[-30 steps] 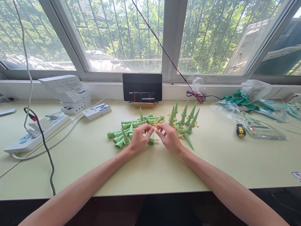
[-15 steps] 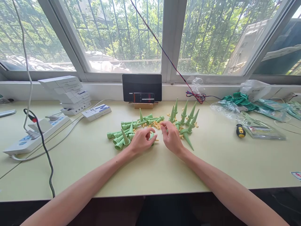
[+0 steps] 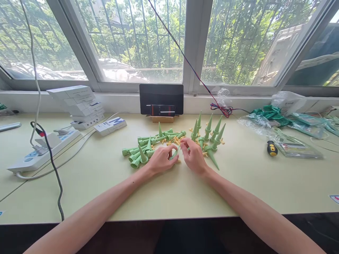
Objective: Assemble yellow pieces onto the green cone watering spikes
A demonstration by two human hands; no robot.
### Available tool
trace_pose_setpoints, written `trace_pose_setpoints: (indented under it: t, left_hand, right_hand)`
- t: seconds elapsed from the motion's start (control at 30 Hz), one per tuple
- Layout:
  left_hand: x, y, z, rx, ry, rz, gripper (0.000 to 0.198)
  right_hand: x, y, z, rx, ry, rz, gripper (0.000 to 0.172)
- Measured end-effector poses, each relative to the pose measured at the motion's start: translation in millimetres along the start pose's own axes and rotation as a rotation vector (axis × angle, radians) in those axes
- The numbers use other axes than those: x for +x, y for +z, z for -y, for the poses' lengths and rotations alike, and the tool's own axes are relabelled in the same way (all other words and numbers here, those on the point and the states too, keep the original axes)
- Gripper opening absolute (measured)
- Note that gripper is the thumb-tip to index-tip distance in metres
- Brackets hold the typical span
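My left hand (image 3: 162, 158) is closed round a green plastic spike (image 3: 174, 154), its narrow end slanting up toward my right hand. My right hand (image 3: 193, 155) faces it, thumb and fingers pinched together at the spike's tip; what is between them, if anything, is too small to tell. Small yellow plastic pieces (image 3: 172, 140) lie scattered just beyond both hands. To the left is a pile of green tubes and cones (image 3: 140, 150). Right of my hands, several green spikes with yellow pieces (image 3: 208, 128) stand upright, and one spike (image 3: 212, 158) lies tilted toward me.
A phone (image 3: 162, 110) leans before a dark tablet (image 3: 161, 93) by the window. On the left are stacked white boxes (image 3: 79, 106), a flat box (image 3: 110, 126) and a power strip (image 3: 45, 151) with cables. A screwdriver (image 3: 272, 148) and plastic packages (image 3: 296, 144) lie on the right.
The green spike in my left hand has tilted up, with its tip now toward my right fingers. My right hand has barely moved. The whole view has shifted slightly.
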State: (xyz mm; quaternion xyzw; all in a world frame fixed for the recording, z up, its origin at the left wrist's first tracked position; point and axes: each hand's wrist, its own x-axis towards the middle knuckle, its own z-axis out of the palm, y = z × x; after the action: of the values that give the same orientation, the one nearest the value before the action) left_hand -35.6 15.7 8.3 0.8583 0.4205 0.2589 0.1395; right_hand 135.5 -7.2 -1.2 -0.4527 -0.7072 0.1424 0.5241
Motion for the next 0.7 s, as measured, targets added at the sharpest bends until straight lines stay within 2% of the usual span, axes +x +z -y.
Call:
trace_pose_setpoints:
  t: [0.43,0.57,0.7]
  left_hand:
    - [-1.7,1.8,1.1,-0.05,0.029,0.045,0.035]
    - [-1.8,4.2,2.3,-0.089,-0.004,-0.015,0.03]
    - [-0.5,3.6,2.3,-0.15,-0.078,-0.145,0.028]
  right_hand:
    - [-1.4,-0.2,4.9,0.003,0.03,-0.045,0.019]
    - [-0.3,-1.4,7.1,0.032,0.037,-0.071,0.02]
    - [0.7,-2.7,9.5,0.062,0.057,-0.078,0.022]
